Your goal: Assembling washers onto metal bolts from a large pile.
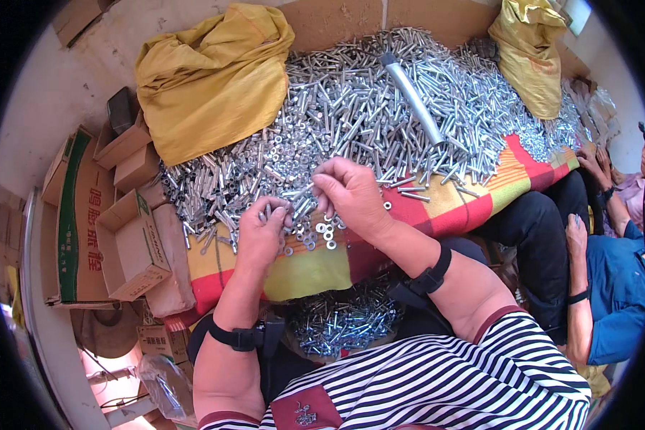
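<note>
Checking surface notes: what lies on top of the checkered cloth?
On the checkered cloth: heaped metal fasteners, loose washers, a silver cylinder atop the heap. The heap hides the cloth beneath it.

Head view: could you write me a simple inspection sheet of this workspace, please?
Surface: checked cloth in red, yellow and green, partly covered.
Job's things: heaped bolts; loose washers on the cloth.
Clutter: metal tube lying on the bolts; yellow sack at upper left; open carton at left.
Hands: left hand curled around what looks like a small metal piece; right hand over the heap, its grip unclear.
Cables: seemingly thin dark wires at lower left.
Surroundings: another person in blue at right; pale wall at upper left.
</note>
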The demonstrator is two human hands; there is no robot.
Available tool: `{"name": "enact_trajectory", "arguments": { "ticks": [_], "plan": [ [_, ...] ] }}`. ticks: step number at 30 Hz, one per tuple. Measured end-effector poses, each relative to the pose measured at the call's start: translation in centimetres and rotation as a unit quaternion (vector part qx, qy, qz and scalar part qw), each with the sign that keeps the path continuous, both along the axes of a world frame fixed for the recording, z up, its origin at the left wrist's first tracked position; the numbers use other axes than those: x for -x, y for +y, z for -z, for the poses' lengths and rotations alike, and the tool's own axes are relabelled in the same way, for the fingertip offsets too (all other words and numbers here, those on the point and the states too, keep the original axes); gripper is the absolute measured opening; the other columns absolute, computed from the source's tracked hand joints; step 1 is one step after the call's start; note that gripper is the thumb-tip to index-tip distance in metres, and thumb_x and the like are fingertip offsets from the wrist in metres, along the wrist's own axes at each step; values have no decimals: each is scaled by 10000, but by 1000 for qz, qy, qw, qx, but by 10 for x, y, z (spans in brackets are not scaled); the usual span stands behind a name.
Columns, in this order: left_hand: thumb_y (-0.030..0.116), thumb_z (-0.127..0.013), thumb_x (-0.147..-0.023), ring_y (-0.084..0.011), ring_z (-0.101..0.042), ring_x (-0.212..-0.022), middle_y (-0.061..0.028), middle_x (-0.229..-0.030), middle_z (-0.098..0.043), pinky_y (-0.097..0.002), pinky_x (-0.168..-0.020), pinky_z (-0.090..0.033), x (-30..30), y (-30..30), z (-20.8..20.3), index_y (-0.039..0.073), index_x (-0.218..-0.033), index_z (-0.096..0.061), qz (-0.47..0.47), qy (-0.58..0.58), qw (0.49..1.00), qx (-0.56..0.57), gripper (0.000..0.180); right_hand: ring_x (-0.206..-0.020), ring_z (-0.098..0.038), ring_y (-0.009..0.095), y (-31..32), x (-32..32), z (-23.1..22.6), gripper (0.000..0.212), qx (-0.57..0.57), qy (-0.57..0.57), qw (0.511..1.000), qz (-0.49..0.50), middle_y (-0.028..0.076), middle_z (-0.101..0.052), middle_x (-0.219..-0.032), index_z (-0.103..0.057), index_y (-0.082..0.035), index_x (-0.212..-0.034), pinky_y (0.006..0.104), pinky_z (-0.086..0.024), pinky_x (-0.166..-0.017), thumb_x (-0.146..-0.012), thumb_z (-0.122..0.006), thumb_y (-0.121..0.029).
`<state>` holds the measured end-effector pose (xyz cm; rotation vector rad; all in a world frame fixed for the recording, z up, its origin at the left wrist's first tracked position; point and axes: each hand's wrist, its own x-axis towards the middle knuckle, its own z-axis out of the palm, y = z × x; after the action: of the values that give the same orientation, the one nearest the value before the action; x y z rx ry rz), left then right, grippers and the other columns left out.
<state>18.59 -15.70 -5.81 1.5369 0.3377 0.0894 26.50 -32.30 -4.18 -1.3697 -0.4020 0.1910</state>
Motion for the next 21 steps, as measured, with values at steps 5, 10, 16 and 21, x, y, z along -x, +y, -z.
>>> {"name": "enact_trajectory", "arguments": {
  "ticks": [5, 10, 16, 21],
  "plan": [
    [62, -573, -919, -27, -380, -433, -28, -691, -575, -180, -365, -252, 9, 5, -7, 18, -935, -587, -29, 12, 986, 164, 49, -499, -593, 80, 4, 11, 0, 113, 61, 26, 994, -83, 42, -612, -653, -610, 17, -840, 215, -469, -416, -910, -563, -58],
    [94, -585, -921, -30, -337, -408, -33, -686, -566, -188, -350, -228, 16, 14, -8, 37, -851, -551, -55, 2, 948, 314, 97, -548, -637, 107, 23, 41, 10, 77, 7, -9, 999, -53, 67, -632, -664, -603, 31, -858, 230, -511, -474, -896, -584, -34],
    [175, -538, -954, -29, -330, -409, -9, -699, -562, -190, -359, -242, 19, 29, 0, 64, -833, -537, -93, 44, 886, 453, 165, -610, -659, 132, 21, 47, 3, 36, 4, -186, 983, 5, 92, -631, -747, -612, 34, -897, 240, -517, -520, -870, -612, 10],
    [172, -533, -952, -42, -335, -422, -21, -709, -550, -186, -369, -241, 24, 27, 0, 62, -842, -529, -40, 66, 871, 485, 155, -700, -672, 231, 12, 44, 10, 137, 105, -434, 895, 19, 127, -640, -813, -637, 0, -911, 288, -518, -553, -784, -688, 10]
  ]
}}
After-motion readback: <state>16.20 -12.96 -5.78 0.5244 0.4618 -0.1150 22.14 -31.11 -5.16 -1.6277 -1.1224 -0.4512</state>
